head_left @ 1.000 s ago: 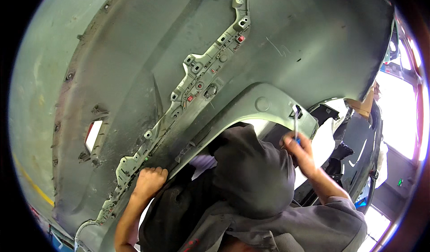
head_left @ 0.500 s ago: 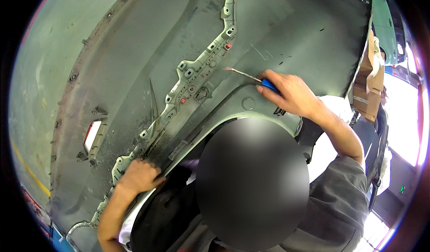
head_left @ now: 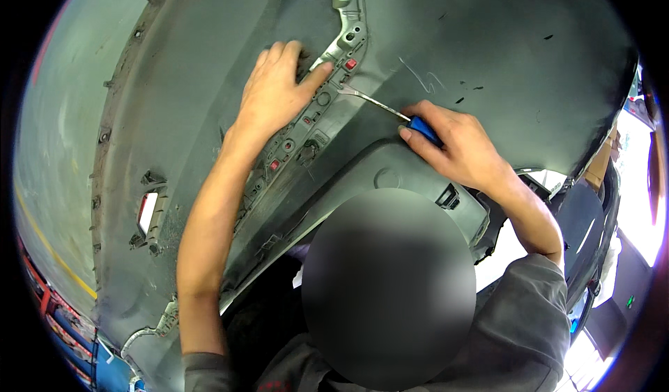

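A large dark grey car bumper cover (head_left: 488, 106) lies with its inner side up, and a long light grey bracket strip (head_left: 289, 144) with red clips runs across it. My left hand (head_left: 275, 92) grips the strip's raised edge near its upper part, thumb on the strip and fingers bent over the far side; the fingertips are partly hidden. My right hand (head_left: 460, 141) is closed around the blue handle of a forked pry tool (head_left: 376, 103). The tool's metal tip touches or lies right beside the strip, close to a red clip; exact contact is unclear.
A rectangular opening (head_left: 147, 212) cuts through the bumper at the left. Cardboard boxes (head_left: 599, 162) stand at the right. Red and blue objects (head_left: 63, 322) sit at the lower left, near a yellow floor line (head_left: 56, 252). A dark blurred disc covers the lower middle.
My left hand has moved up and right from the strip's lower part to its upper part. The pry tool's tip has shifted slightly up and left, nearer the strip. The view has shifted somewhat.
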Available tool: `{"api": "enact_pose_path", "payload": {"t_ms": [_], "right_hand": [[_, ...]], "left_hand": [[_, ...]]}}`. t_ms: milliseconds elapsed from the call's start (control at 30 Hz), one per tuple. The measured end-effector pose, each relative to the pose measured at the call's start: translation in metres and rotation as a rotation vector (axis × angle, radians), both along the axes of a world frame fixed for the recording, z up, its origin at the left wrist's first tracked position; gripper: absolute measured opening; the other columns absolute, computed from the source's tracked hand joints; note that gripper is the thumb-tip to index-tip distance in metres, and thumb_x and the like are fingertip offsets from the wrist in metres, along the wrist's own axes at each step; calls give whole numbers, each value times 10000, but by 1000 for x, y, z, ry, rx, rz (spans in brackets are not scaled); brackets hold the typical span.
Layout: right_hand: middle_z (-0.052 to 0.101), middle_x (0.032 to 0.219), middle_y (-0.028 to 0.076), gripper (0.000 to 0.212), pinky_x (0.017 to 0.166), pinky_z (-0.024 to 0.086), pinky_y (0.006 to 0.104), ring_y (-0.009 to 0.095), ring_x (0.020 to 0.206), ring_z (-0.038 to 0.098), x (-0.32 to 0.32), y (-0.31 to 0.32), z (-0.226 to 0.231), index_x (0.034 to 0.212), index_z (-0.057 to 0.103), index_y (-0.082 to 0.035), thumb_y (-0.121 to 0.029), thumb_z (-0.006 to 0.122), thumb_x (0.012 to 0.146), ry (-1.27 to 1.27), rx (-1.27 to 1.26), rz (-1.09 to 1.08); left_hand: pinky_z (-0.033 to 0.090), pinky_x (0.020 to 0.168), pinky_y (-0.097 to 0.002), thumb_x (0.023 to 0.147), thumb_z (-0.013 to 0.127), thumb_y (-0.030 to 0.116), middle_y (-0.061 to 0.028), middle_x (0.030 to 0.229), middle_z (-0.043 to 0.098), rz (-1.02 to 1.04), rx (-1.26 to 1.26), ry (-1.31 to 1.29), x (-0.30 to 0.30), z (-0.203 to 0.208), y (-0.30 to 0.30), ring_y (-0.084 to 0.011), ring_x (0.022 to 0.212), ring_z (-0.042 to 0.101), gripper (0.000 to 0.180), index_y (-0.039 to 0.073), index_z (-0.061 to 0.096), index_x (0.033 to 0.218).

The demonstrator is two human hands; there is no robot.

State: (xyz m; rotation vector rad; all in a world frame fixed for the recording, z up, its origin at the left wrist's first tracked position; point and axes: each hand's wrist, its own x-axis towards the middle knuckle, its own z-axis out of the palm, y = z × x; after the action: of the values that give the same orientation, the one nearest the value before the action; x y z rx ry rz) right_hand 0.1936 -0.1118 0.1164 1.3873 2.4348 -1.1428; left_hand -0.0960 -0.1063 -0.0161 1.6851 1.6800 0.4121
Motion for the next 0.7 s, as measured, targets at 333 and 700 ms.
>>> {"api": "enact_pose_path", "payload": {"t_ms": [333,700], "right_hand": [[763,1020,193,326,782,580,504,426,924,751,6,30,39,1279,673,-71,-341,659,1096,-80,131,-11],[792,904,193,184,677,635,494,399,795,790,-106,124,42,1071,734,-39,-171,737,942,-315,692,558]], "left_hand": [[537,1061,-477,781,939,590,-281,1297,680,88,-93,-284,43,-18,27,-396,1238,682,885,-44,649,1326],[567,912,-527,854,819,646,-199,1170,766,76,-127,-342,66,-5,34,-406,1100,736,709,18,664,1145]]}}
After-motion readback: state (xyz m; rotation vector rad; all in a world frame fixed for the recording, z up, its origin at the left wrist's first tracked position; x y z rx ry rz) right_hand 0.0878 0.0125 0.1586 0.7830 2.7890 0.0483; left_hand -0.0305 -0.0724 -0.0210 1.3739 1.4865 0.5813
